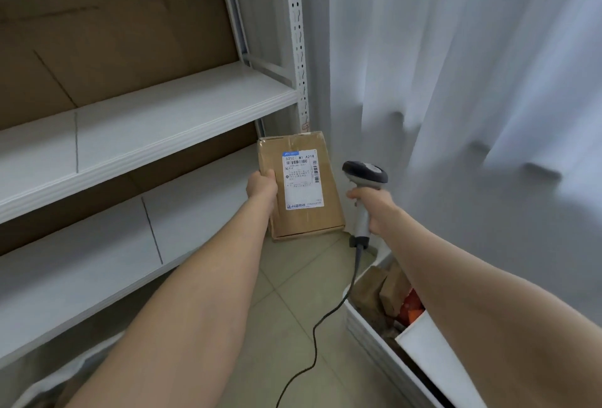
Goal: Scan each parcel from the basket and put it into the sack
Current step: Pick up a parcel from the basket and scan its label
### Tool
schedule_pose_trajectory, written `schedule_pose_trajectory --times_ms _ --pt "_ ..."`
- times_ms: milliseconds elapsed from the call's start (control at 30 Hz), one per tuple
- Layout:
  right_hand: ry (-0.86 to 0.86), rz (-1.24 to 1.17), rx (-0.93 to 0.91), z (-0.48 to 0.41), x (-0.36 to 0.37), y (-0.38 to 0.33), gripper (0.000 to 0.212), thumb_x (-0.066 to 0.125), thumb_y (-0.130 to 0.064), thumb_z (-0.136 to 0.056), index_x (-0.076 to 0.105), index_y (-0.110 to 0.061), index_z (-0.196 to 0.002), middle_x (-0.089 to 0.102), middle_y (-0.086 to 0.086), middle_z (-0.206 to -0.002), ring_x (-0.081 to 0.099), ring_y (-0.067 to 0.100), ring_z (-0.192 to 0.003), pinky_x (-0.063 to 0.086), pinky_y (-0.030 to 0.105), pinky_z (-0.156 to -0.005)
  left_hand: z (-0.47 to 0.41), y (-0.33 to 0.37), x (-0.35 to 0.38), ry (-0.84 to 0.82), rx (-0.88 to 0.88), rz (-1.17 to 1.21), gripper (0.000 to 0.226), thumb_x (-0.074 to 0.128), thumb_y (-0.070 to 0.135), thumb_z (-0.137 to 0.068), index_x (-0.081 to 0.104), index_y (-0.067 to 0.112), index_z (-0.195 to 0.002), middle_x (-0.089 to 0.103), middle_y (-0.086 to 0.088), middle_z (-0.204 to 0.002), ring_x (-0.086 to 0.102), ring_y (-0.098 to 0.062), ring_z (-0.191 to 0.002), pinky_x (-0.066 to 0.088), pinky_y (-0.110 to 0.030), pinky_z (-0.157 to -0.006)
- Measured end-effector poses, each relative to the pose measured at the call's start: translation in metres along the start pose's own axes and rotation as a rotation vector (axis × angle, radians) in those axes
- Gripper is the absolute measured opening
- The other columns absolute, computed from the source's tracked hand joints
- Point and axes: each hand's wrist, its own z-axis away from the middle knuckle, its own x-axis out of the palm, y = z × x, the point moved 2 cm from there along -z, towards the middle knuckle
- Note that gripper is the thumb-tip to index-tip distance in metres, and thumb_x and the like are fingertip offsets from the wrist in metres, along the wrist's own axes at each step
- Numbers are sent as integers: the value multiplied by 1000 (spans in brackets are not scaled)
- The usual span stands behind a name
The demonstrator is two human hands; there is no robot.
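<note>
Listing from left to right, each place given relative to the parcel.

1. Shelving unit (163,107): left of the parcel, white boards with a brown cardboard backing.
2. Pale crumpled material (42,381): far below and left of the parcel, at the frame corner. It may be the sack, but too little shows to tell.
3. Left hand (260,184): at the parcel's left edge, gripping it with the thumb on the front face. It is held at the edge, probably so the print stays uncovered.
4. Parcel (303,189): a flat brown carton raised off the floor and tilted. Its label (299,176) faces up towards the reader, presented for scanning.
5. Scanner (365,173): just right of the parcel, apart from it. No beam shows on the label.
6. Right hand (371,209): right of the parcel, fingers wrapped round the scanner's grip.
7. Cable (325,326): below the parcel, trailing slack from the grip to the floor.
8. Basket (371,339): below and right of the parcel, with further parcels (387,290) inside, waiting to be scanned.
9. Curtain (488,81): right of the parcel, hanging in pale folds.
</note>
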Motion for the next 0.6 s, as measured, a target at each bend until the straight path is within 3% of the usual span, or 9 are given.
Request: schedule_pose_trajectory --times_ms 133,267,367,467,533,600 --pt "-189 -38 69 33 39 29 36 73 -14 -83 56 -8 -114 65 16 -113 64 33 -104 53 48 -92 14 -25 -50 58 -64 54 33 41 31 -99 54 9 -119 62 -11 -112 61 -28 -100 51 -41 -90" --pt "-243 -58 63 67 75 62 30 75 -8 -79 59 -8 -104 66 15 -111 65 32 -101 53 49 -93 47 -56 -112 -41 -184 90 32 62 24 -90 50 9 -115 62 -5 -108 61 -27 -102 51 -42 -89" --pt "-247 -59 54 95 103 86 23 72 -5 -82 57 -6 -99 64 13 -99 63 30 -100 52 45 -95 81 -88 -159 -198 -313 103 25 60 11 -86 57 10 -110 66 -9 -100 63 -24 -88 52 -35 -77" --pt "-298 -15 83 123 136 106 14 67 -5 -86 53 -5 -90 60 8 -86 58 23 -90 50 39 -96 100 -122 -206 -162 -336 177 35 56 1 -87 55 9 -120 66 -9 -100 64 -25 -86 53 -35 -70" --pt "-353 10 68 139 162 118 27 66 -9 -89 57 -1 -113 59 7 -100 56 19 -91 50 33 -93 107 -140 -242 -59 -290 211 39 57 -1 -88 54 8 -126 66 -10 -111 63 -26 -92 53 -35 -70" --pt "-372 60 45 158 188 131 46 72 -11 -85 54 -1 -126 60 8 -107 60 23 -102 49 39 -99 111 -158 -279 39 -272 208 37 56 -1 -90 54 7 -127 64 -10 -116 62 -26 -94 52 -35 -70"
